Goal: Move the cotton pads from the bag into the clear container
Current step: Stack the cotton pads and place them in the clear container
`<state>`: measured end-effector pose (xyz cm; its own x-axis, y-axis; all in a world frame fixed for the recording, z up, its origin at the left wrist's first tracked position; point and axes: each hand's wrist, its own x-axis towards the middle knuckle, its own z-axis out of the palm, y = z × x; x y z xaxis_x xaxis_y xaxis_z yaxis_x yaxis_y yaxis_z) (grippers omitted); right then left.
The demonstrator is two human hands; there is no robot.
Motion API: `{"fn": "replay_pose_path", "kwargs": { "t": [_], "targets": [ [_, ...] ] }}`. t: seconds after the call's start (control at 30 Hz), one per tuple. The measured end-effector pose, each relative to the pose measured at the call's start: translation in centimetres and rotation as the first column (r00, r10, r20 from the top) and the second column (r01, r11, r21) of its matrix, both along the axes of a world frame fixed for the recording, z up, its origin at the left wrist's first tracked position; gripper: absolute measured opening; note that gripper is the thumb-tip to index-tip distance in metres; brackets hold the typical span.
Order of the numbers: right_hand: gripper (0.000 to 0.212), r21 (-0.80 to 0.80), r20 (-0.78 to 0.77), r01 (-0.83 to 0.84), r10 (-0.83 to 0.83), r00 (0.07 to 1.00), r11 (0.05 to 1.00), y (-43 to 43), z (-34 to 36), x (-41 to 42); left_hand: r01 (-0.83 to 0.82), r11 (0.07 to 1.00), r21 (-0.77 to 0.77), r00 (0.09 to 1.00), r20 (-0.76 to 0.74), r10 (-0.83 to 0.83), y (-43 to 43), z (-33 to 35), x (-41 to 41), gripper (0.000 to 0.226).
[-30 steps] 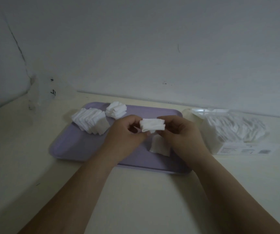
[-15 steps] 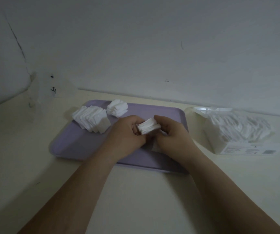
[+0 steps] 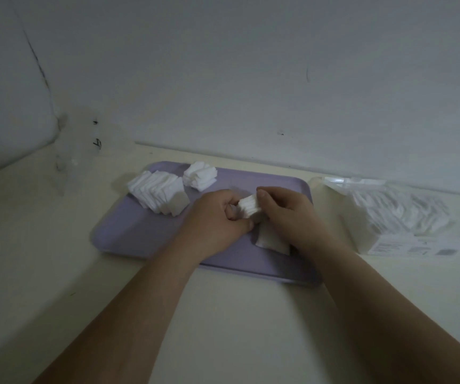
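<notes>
A small stack of white cotton pads is pinched between my left hand and my right hand over the middle of the purple tray. Another pad lies flat on the tray under my right hand. A fanned row of pads and a smaller heap of pads sit at the tray's far left. The clear plastic bag, still holding several pads, lies to the right of the tray. A clear container stands faintly visible at the back left by the wall.
The cream table runs to a pale wall at the back and a second wall at the left, where the clear container stands. A printed label shows on the bag's front edge.
Both hands have come lower and closer to the tray with the stack, which has tilted from level to slanted. The view has shifted slightly.
</notes>
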<state>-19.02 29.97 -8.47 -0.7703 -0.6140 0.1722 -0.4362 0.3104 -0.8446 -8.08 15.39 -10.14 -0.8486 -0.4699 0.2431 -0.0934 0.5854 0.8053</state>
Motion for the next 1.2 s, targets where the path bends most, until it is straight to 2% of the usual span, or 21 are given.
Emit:
{"fn": "replay_pose_path", "kwargs": {
  "t": [0.13,0.2,0.3,0.37,0.43,0.5,0.6,0.67,0.73,0.8,0.9,1.0,1.07,1.13,1.2],
  "targets": [
    [0.025,0.000,-0.018,0.028,-0.028,0.999,1.000,-0.3,-0.1,0.2,-0.015,1.000,0.022,1.000,-0.004,0.015,0.3,0.3,0.1,0.030],
    [0.029,-0.018,0.013,0.027,-0.027,1.000,0.999,-0.1,0.1,0.3,-0.019,1.000,0.003,1.000,-0.014,0.019,0.5,0.4,0.2,0.025],
    [0.021,-0.105,0.152,-0.003,0.019,0.988,0.994,0.8,0.8,-0.1,-0.037,0.999,0.007,0.997,-0.067,0.038,0.3,0.9,0.3,0.012],
    [0.043,-0.191,0.268,-0.070,0.120,0.956,0.979,1.9,1.4,-0.5,-0.016,0.998,0.066,0.994,-0.105,0.023,0.6,1.4,0.3,0.002],
    [0.057,-0.191,0.199,-0.136,0.174,0.964,0.972,2.9,1.6,-0.8,0.032,0.996,0.083,0.991,-0.131,-0.021,1.2,1.9,0.2,0.005],
    [0.048,-0.177,0.120,-0.117,0.139,0.983,0.977,3.8,1.5,-0.8,0.114,0.991,0.073,0.983,-0.153,-0.101,2.0,2.0,-0.1,0.008],
    [0.018,-0.238,0.102,0.002,0.023,0.995,0.971,4.6,0.8,-0.9,0.153,0.978,0.143,0.976,-0.175,-0.127,2.6,1.6,-0.6,0.022],
    [0.008,-0.274,0.098,0.088,-0.063,0.993,0.958,5.0,0.4,-1.0,0.116,0.985,0.129,0.990,-0.090,-0.104,2.7,1.5,-1.2,0.037],
    [0.012,-0.292,0.103,0.191,-0.168,0.980,0.937,4.7,0.3,-0.8,0.132,0.991,0.014,0.988,0.074,-0.132,2.5,1.6,-1.6,0.050],
    [0.016,-0.321,0.132,0.275,-0.244,0.961,0.906,4.9,0.3,-0.7,0.237,0.964,-0.117,0.947,0.250,-0.202,2.9,2.1,-2.1,0.064],
    [0.017,-0.328,0.179,0.310,-0.263,0.948,0.892,5.1,0.2,-0.6,0.374,0.899,-0.227,0.878,0.399,-0.264,3.4,3.2,-2.7,0.063],
    [0.020,-0.310,0.193,0.295,-0.244,0.950,0.904,5.4,-0.2,-0.8,0.447,0.883,-0.141,0.816,0.469,-0.338,3.1,4.0,-3.2,0.043],
    [0.021,-0.311,0.200,0.292,-0.238,0.950,0.905,5.5,-0.2,-0.9,0.434,0.895,-0.104,0.816,0.467,-0.341,2.7,4.1,-3.0,0.028],
    [0.022,-0.322,0.222,0.283,-0.218,0.950,0.904,5.5,-0.2,-0.9,0.387,0.920,-0.061,0.851,0.407,-0.331,2.1,3.9,-2.3,0.025],
    [0.023,-0.336,0.260,0.270,-0.187,0.948,0.902,5.3,-0.1,-0.8,0.326,0.939,0.108,0.907,0.243,-0.343,1.3,3.4,-1.5,0.033]
  ]
}}
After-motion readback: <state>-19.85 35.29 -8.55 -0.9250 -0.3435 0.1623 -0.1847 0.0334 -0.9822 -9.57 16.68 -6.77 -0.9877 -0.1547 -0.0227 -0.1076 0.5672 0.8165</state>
